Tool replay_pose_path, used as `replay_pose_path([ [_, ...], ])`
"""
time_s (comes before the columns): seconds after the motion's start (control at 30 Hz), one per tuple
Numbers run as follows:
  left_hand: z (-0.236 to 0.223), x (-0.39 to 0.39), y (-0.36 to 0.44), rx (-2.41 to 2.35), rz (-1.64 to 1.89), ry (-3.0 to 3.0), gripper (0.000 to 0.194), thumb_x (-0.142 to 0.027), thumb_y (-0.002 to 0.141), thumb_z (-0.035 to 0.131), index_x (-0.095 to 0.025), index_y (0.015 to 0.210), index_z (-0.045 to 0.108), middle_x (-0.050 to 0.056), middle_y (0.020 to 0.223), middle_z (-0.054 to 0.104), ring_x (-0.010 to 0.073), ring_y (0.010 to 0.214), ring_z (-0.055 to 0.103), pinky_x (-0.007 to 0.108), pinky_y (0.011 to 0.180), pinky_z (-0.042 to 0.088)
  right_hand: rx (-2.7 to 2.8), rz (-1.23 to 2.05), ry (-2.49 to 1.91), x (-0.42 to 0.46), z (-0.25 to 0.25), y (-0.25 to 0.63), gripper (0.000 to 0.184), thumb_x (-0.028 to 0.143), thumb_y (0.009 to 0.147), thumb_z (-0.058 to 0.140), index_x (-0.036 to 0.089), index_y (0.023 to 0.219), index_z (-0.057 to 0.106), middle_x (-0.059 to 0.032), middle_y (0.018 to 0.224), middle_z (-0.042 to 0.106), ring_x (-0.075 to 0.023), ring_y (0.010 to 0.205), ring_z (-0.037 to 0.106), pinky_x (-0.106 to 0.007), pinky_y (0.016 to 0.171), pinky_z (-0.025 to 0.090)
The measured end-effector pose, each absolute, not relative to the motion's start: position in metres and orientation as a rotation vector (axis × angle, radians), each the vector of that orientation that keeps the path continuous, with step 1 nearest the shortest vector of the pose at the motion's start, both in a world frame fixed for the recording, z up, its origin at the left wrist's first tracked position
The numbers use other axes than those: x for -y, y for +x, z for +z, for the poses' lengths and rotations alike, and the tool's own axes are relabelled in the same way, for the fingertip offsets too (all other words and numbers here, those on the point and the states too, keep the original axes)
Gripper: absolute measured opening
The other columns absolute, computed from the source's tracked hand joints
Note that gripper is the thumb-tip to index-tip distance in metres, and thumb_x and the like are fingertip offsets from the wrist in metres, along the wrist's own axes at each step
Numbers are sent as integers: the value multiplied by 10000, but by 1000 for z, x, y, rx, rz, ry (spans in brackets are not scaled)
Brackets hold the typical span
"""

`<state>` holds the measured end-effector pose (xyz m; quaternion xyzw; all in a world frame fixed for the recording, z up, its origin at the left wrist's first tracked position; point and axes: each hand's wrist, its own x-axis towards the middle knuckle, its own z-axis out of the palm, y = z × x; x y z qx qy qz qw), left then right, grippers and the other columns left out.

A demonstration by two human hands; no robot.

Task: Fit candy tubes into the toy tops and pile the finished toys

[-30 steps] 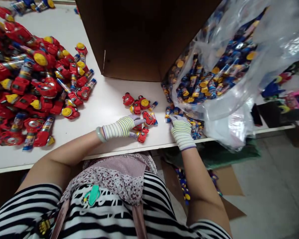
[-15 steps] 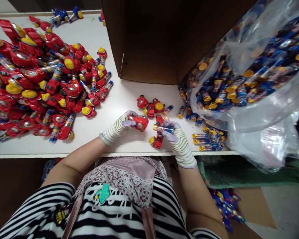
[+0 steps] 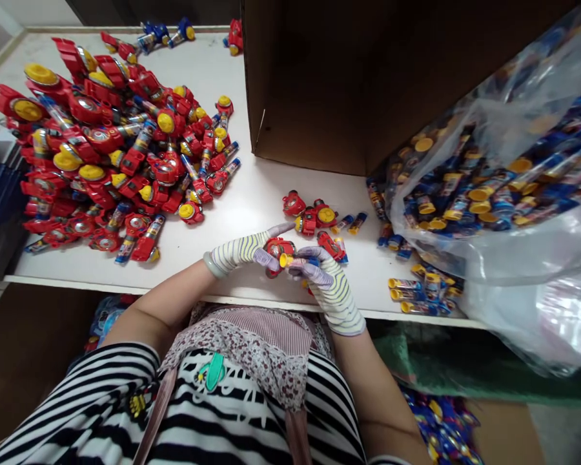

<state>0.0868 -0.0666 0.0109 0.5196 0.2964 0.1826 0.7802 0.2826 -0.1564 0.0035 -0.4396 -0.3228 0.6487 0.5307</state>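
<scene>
My left hand (image 3: pixel 239 253), in a striped knit glove with purple fingertips, grips a red plastic toy body (image 3: pixel 279 248) with its index finger stretched out. My right hand (image 3: pixel 326 284), gloved alike, holds a slim blue-labelled tube with a yellow cap (image 3: pixel 290 261), and the capped end sits against the red body. Fingers hide most of both items. Just beyond my hands lies a small group of red toys (image 3: pixel 314 218) on the white table (image 3: pixel 256 194), and another red toy (image 3: pixel 330 245) touches my right fingers.
A large heap of red toys (image 3: pixel 111 155) covers the table's left. A cardboard box (image 3: pixel 310 84) stands at the back. A clear plastic bag of yellow-capped tubes (image 3: pixel 479 194) sits at the right, with loose tubes (image 3: pixel 419 294) near the table's front edge (image 3: pixel 106 286).
My hands have come together, bringing the tube's yellow end against the red toy. The toy and tube were apart before. The view has shifted slightly.
</scene>
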Motion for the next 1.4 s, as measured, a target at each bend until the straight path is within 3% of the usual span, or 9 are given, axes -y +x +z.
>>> replay_pose_path([
  [0.1,11,67,87,-541,432,965,696,-262,587,888,-168,1185,545,73,969,683,191,754,680,300,690,534,781,1387,-1080,156,3,287,359,428,731,818,237,958,615,36,731,661,-117,588,610,-261,594,528],
  [0.23,7,69,92,-634,740,850,471,-342,710,820,-173,1018,506,83,1011,667,155,672,662,264,588,517,912,1188,-1249,163,-6,296,377,426,730,807,253,970,573,-6,949,685,-150,730,672,-329,727,575],
  [0.43,5,81,115,-735,1131,753,590,-406,796,756,-248,1289,473,13,1027,611,108,744,639,266,735,549,1483,874,-1428,161,-17,282,436,469,892,606,235,1260,615,-128,1252,663,-280,1155,640,-479,1037,497],
  [0.77,9,76,122,-947,1328,933,429,-407,781,766,-201,1079,536,45,1034,637,134,799,630,288,783,540,1802,603,-1599,147,-17,262,486,527,943,460,166,1200,659,-186,1218,707,-319,1063,686,-455,953,530],
  [0.9,13,78,118,-914,1313,1047,454,-438,775,787,-199,1087,561,45,1014,639,153,822,635,306,790,540,1495,1014,-1489,149,-5,257,481,639,905,469,211,967,679,-94,801,707,-211,662,644,-333,651,545],
  [1.0,18,79,114,-842,1275,1098,464,-450,781,789,-203,1108,571,52,1020,645,172,856,640,320,801,542,1148,1701,-1163,150,-1,255,635,780,872,377,207,839,647,52,478,428,-109,353,317,-249,368,338],
  [1.07,22,78,113,-849,1278,1146,485,-436,764,809,-206,1118,570,58,1047,647,188,902,642,332,828,541,1061,1802,-1088,148,1,254,649,796,862,382,203,860,644,67,483,403,-96,346,270,-239,349,290],
  [1.23,26,73,116,-933,1388,1063,460,-418,748,811,-196,1069,568,54,1021,644,175,869,637,314,802,545,1264,1172,-1452,144,7,251,515,718,755,642,237,939,626,-63,811,642,-198,679,573,-292,568,467],
  [1.4,23,72,106,-733,1270,1047,520,-466,732,808,-195,1109,574,43,969,650,152,782,639,296,769,544,1117,1774,-1130,149,9,238,649,816,863,316,226,808,582,86,464,296,-101,347,218,-238,341,255],
])
